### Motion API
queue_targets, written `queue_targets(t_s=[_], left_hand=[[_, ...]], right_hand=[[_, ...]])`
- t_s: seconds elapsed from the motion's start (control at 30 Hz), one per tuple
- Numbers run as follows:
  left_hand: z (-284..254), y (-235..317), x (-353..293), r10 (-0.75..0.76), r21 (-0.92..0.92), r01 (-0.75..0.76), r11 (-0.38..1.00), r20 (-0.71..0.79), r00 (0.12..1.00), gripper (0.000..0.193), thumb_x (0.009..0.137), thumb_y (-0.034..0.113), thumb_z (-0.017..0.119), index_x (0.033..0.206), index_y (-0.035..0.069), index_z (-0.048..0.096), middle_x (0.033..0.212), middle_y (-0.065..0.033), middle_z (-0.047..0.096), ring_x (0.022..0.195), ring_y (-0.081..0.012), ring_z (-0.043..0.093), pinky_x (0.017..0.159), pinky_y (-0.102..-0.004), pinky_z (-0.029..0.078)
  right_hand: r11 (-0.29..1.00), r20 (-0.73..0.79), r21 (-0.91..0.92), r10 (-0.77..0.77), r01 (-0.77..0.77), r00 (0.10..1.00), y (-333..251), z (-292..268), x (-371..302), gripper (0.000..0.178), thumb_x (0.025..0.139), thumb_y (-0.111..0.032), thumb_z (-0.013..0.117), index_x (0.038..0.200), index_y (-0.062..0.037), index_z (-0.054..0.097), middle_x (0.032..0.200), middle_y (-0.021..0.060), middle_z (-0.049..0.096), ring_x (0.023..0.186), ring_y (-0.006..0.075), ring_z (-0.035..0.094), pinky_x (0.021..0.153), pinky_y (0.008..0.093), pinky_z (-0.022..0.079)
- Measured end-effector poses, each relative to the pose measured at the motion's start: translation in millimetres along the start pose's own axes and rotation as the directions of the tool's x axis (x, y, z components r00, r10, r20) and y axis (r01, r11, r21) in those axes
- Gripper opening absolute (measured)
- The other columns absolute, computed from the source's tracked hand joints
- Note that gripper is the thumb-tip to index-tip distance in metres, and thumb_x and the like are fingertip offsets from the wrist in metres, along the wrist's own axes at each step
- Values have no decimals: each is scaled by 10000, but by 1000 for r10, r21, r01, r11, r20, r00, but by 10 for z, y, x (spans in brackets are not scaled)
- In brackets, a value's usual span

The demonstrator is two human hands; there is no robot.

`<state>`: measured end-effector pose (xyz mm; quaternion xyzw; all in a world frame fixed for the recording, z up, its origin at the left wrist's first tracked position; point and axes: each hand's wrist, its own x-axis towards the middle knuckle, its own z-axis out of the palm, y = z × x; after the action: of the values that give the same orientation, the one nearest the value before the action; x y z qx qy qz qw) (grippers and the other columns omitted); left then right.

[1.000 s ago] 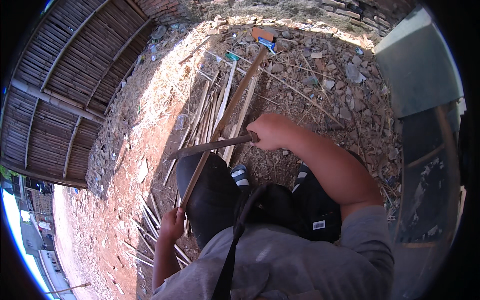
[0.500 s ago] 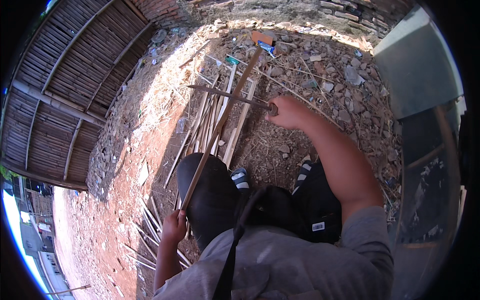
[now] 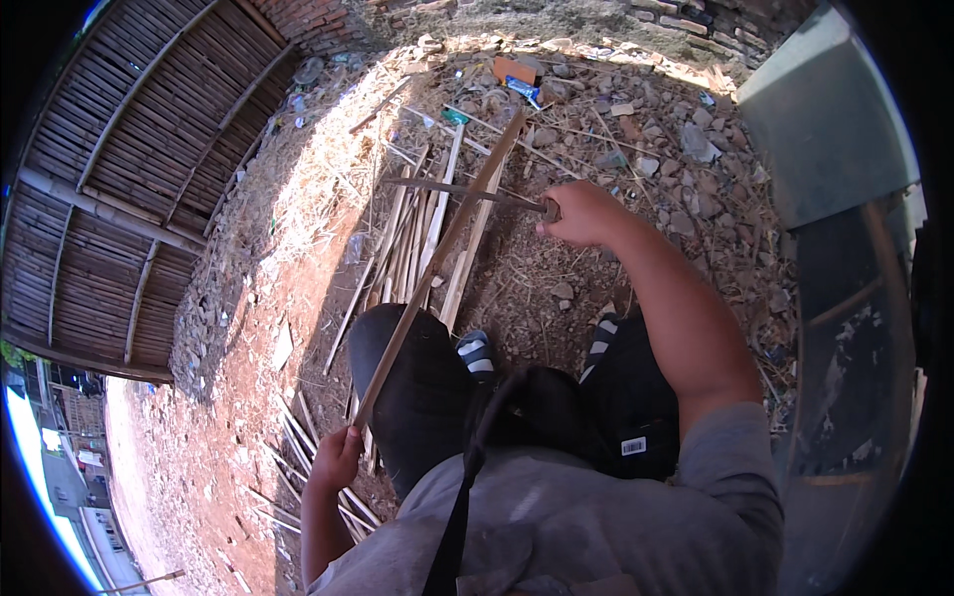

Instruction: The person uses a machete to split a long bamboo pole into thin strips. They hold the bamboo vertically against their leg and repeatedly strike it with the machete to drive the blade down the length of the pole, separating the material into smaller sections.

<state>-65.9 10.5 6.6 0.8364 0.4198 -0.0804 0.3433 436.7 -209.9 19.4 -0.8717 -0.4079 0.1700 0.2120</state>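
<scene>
My left hand (image 3: 338,457) is closed around the near end of a long bamboo strip (image 3: 409,316), which slants away past my left knee to the far right. My right hand (image 3: 578,213) grips the handle of a long-bladed knife (image 3: 427,185), its tip pointing left. The blade crosses the strip in its far part and seems to touch it. Beyond my left knee lies a pile of split bamboo strips (image 3: 402,243) on the ground, partly hidden by the held strip.
More thin strips (image 3: 298,447) lie left of my left hand. Rubble and stones (image 3: 686,199) cover the ground at the right. A woven bamboo wall (image 3: 119,129) stands at the left, a grey-green panel (image 3: 830,129) at the right, a brick wall (image 3: 477,20) behind.
The knife has shifted slightly right, and its blade looks turned. The strip's far end has drawn a little nearer, and my left hand has moved slightly toward me.
</scene>
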Motion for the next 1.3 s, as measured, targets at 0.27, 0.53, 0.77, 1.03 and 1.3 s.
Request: queue_targets(t_s=[0.27,0.53,0.77,1.03,1.3], left_hand=[[-11,126,-9,-2,-38,3,999,25,1000,592,1059,496,403,820,-3,614,677,-34,567,652,-143,533,617,-338,444],[147,-131,102,50,-52,-51,997,-25,998,512,1057,393,456,831,-32,629,690,-127,630,669,-195,605,640,-379,474],[91,-55,25,68,-115,-68,991,-3,998,547,1066,421,430,790,-13,613,666,-73,597,645,-162,562,622,-358,462],[40,-97,-10,-30,-165,46,985,102,994,561,1076,428,409,774,2,614,663,-40,578,643,-134,536,613,-330,441],[175,-248,115,-13,-169,24,985,66,998,578,1071,435,405,785,-20,617,669,-74,608,660,-159,565,633,-361,460]], right_hand=[[939,171,-101,-308,328,936,-492,269,-146,313,837,-371,753,959,-92,682,868,135,688,880,352,679,763,479,530],[969,144,-38,-237,244,961,-346,103,-66,345,813,-382,778,961,-82,699,904,158,702,908,356,688,792,470,533],[993,-134,116,27,-11,991,51,14,40,441,823,-428,774,1022,-41,702,848,165,694,876,350,686,779,459,532],[941,177,-122,-294,317,939,-508,126,-175,343,832,-416,760,924,-94,683,861,114,704,878,325,696,771,477,544],[1000,4,-4,-21,21,1000,-119,40,49,450,844,-414,749,1101,-48,698,963,182,708,959,358,688,844,464,541]])
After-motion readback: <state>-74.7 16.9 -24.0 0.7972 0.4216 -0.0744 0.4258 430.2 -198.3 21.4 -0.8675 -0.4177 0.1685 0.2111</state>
